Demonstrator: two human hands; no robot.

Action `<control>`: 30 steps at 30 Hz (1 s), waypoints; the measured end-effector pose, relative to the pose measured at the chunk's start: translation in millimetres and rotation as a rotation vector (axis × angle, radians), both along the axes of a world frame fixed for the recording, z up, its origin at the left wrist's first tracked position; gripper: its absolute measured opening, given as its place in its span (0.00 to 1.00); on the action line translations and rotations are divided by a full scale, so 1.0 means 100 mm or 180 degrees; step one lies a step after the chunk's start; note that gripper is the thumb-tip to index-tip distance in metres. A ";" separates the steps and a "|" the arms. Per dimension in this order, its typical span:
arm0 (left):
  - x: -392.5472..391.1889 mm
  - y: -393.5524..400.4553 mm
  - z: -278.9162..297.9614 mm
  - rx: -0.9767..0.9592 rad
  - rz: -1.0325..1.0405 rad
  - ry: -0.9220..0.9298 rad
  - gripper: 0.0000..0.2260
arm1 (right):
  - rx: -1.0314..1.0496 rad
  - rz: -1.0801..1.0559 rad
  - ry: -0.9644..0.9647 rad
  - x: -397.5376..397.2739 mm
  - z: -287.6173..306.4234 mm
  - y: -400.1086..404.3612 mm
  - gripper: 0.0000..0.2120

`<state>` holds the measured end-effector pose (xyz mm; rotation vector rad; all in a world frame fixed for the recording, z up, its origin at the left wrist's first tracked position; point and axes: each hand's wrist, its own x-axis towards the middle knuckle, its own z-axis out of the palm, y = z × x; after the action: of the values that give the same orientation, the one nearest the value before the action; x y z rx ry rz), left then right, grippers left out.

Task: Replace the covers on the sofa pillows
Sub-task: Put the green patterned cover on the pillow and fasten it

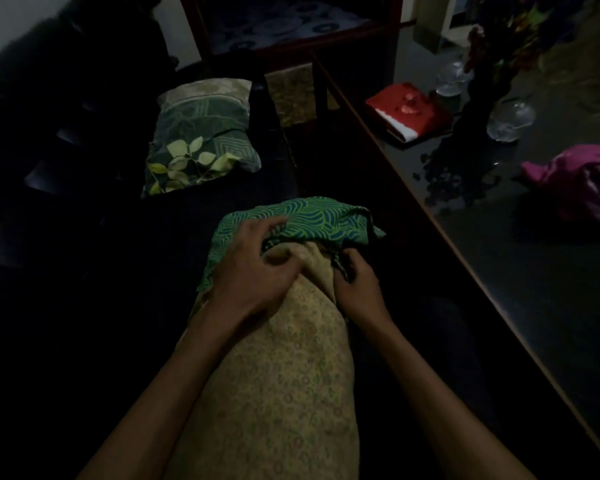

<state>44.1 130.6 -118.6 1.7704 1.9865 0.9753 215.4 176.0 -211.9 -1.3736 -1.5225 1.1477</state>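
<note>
dim sofa (66, 306): both hands (253, 271) grip green cover (312, 220) over tan pillow (284, 375).

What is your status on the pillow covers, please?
Left hand and right hand both grip the green cover at its opening. Cover only over the far end of the tan pillow. Nothing in the way.

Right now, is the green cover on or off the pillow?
Mostly off: the green cover is bunched over only the far end of the pillow; both hands grip its edge.
</note>
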 end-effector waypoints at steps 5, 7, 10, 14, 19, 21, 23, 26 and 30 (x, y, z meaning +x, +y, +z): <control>-0.04 0.10 0.10 -0.0023 0.0687 0.0692 0.19 | -0.0005 0.0236 0.0066 -0.19 0.12 0.12 0.20; -0.15 0.13 0.13 0.0101 0.0935 0.0579 0.17 | 0.0089 0.0161 -0.0002 -0.14 0.29 0.06 0.16; -0.29 0.20 0.18 0.0485 0.1196 0.0560 0.20 | 0.0419 0.0223 -0.0008 0.00 0.54 -0.22 0.12; -0.35 0.35 0.14 0.0900 0.1583 0.0446 0.14 | 0.0729 0.0967 -0.0207 -0.03 0.59 -0.81 0.11; -0.38 0.27 0.07 0.0725 0.0173 0.0538 0.13 | 0.0023 0.1008 -0.0672 0.14 0.57 -0.66 0.09; -0.39 0.17 0.07 0.0628 -0.0445 0.0607 0.15 | -0.0074 0.1070 -0.1079 0.29 0.54 -0.54 0.12; -0.38 0.08 0.01 0.0615 -0.0740 0.0679 0.12 | -0.0119 0.1081 -0.1333 0.40 0.51 -0.50 0.13; -0.29 -0.03 -0.11 0.0730 -0.0789 0.0662 0.10 | -0.0104 0.0764 -0.1510 0.49 0.49 -0.50 0.14; -0.16 -0.11 -0.10 0.0874 -0.0821 0.0702 0.07 | 0.0191 0.0264 -0.1349 0.39 0.51 -0.52 0.21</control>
<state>27.7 119.2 -128.7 2.3058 1.7469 1.0437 254.1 124.2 -161.3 -1.5949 -1.9083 0.8845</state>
